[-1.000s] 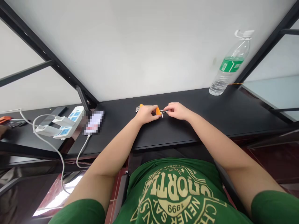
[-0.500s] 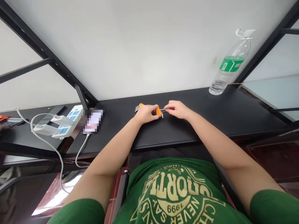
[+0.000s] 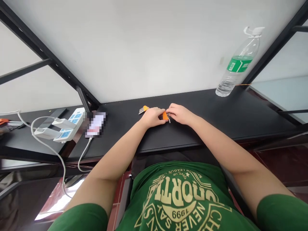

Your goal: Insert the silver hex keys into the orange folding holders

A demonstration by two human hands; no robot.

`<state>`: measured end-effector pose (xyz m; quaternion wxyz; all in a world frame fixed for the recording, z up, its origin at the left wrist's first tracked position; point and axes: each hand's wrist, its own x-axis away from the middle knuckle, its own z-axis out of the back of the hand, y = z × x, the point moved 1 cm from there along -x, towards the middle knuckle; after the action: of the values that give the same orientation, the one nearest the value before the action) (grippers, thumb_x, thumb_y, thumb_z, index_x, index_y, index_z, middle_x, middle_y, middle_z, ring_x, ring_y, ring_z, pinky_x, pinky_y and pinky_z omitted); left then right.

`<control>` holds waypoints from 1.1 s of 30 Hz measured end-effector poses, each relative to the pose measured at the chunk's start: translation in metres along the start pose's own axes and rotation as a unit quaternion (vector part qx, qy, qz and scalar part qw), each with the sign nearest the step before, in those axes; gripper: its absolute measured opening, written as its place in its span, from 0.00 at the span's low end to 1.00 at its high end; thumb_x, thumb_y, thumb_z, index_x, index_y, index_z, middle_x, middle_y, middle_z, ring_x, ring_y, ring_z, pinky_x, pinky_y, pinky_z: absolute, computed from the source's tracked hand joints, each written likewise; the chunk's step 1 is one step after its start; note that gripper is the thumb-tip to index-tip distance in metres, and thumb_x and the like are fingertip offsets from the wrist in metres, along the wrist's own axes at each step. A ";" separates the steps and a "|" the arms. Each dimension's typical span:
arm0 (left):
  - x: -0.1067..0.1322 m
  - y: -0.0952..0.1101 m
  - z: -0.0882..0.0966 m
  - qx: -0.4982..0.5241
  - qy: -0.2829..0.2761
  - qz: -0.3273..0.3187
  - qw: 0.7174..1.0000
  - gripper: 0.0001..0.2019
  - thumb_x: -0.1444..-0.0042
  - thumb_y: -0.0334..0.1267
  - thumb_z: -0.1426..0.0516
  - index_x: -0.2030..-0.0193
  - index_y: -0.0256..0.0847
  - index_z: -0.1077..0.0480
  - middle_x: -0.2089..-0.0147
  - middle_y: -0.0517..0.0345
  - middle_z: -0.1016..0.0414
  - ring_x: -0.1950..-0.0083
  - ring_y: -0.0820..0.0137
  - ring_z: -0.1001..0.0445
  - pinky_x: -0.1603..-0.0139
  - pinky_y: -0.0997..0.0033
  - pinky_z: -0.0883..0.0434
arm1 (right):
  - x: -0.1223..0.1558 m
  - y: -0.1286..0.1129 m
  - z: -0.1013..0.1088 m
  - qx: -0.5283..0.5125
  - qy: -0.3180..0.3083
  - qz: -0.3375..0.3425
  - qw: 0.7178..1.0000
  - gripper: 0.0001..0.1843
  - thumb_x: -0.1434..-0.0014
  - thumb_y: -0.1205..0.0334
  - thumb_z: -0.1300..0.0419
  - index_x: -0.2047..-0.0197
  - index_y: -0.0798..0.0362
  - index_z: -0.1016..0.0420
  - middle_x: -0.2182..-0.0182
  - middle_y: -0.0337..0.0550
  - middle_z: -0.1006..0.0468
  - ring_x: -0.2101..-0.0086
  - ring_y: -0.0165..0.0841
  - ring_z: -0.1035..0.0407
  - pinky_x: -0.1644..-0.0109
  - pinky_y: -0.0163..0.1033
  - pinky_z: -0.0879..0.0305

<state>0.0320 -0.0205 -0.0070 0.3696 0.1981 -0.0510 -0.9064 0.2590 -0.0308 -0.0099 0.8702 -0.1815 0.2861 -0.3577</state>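
Closing in since a second ago, the right hand (image 3: pixel 181 114) now meets the left hand (image 3: pixel 152 116), both sets of fingers clamped on the orange hex-key holder (image 3: pixel 165 115), mid-tabletop (image 3: pixel 216 118) toward the far edge; keys poke out leftward.

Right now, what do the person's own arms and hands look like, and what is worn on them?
Both arms are bare from the short green sleeves down. The left hand and right hand wear no gloves, and no watch or rings show. The green T-shirt carries cream lettering and "1999".
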 end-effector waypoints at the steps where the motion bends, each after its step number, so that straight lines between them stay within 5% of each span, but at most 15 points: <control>1: 0.000 0.001 0.000 0.005 0.000 -0.002 1.000 0.13 0.43 0.50 0.35 0.59 0.44 0.23 0.67 0.55 0.28 0.63 0.61 0.27 0.62 0.64 0.37 | -0.001 -0.002 -0.002 -0.025 0.003 -0.006 1.000 0.15 0.34 0.69 0.43 0.51 0.51 0.17 0.55 0.47 0.24 0.61 0.35 0.30 0.53 0.41 0.33; 5: -0.001 0.001 0.002 0.026 0.004 0.002 1.000 0.14 0.43 0.51 0.35 0.60 0.44 0.23 0.68 0.56 0.28 0.64 0.62 0.28 0.62 0.64 0.37 | -0.003 -0.001 -0.002 -0.113 0.021 -0.080 0.990 0.14 0.40 0.71 0.43 0.54 0.52 0.21 0.61 0.42 0.21 0.64 0.34 0.29 0.56 0.40 0.33; 8: 0.000 -0.001 0.004 0.035 0.008 0.012 0.999 0.14 0.43 0.51 0.34 0.62 0.44 0.26 0.68 0.58 0.28 0.64 0.63 0.29 0.62 0.64 0.37 | -0.002 0.007 0.006 -0.042 0.029 -0.125 0.991 0.11 0.39 0.72 0.42 0.57 0.52 0.20 0.62 0.42 0.20 0.63 0.34 0.28 0.55 0.39 0.33; 16: 0.001 -0.005 0.008 0.041 0.001 0.029 0.999 0.15 0.42 0.51 0.34 0.66 0.45 0.32 0.70 0.62 0.29 0.65 0.67 0.30 0.63 0.66 0.37 | -0.001 0.008 0.015 0.156 -0.089 -0.171 0.969 0.08 0.34 0.68 0.39 0.59 0.53 0.17 0.53 0.51 0.21 0.58 0.38 0.27 0.56 0.40 0.35; 23: 0.001 -0.004 0.006 0.037 -0.015 0.024 0.999 0.13 0.42 0.51 0.35 0.62 0.45 0.28 0.67 0.61 0.26 0.63 0.65 0.26 0.63 0.66 0.36 | 0.001 -0.006 0.022 0.116 -0.176 -0.255 0.944 0.04 0.46 0.66 0.32 0.67 0.51 0.23 0.63 0.45 0.17 0.70 0.34 0.29 0.69 0.40 0.42; 33: 0.000 -0.002 0.005 0.037 -0.011 0.006 0.999 0.13 0.42 0.50 0.35 0.63 0.44 0.28 0.69 0.61 0.29 0.65 0.67 0.29 0.63 0.67 0.37 | 0.002 0.001 0.014 0.027 -0.044 -0.113 0.992 0.05 0.40 0.70 0.39 0.64 0.50 0.28 0.66 0.39 0.21 0.69 0.32 0.32 0.63 0.37 0.42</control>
<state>0.0286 -0.0193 -0.0028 0.3667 0.2017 -0.0902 -0.9037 0.2693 -0.0301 -0.0007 0.8403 -0.2048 0.2152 -0.4534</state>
